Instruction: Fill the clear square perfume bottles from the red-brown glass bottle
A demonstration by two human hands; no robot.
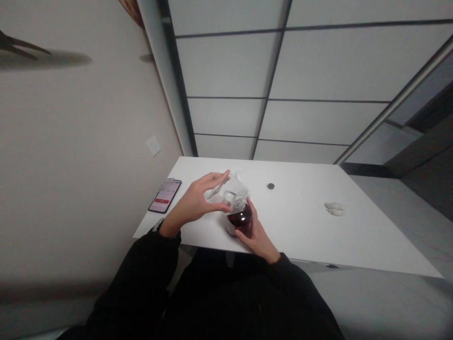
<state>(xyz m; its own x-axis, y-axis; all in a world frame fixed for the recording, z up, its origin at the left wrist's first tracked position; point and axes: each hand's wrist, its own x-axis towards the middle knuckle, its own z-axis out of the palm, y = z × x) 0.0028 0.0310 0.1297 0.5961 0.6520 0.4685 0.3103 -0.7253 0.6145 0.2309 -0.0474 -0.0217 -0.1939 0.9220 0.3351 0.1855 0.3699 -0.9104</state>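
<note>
My left hand is curved around a crinkled clear plastic bag, thumb low and fingers high, with the plastic between them. Inside or behind the plastic, a small clear piece shows; its kind is hard to make out. Just below the bag is a rounded dark red bottle with a pale label on its side. My right hand is wrapped around the bottle's right side, thumb in front. The plastic covers the bottle's top, so I cannot see whether it has a cap.
A phone with its screen lit lies at the left edge of the white table. A small dark round disc lies beyond my right hand. Crumpled whitish plastic is farther right. A wall stands close on the left.
</note>
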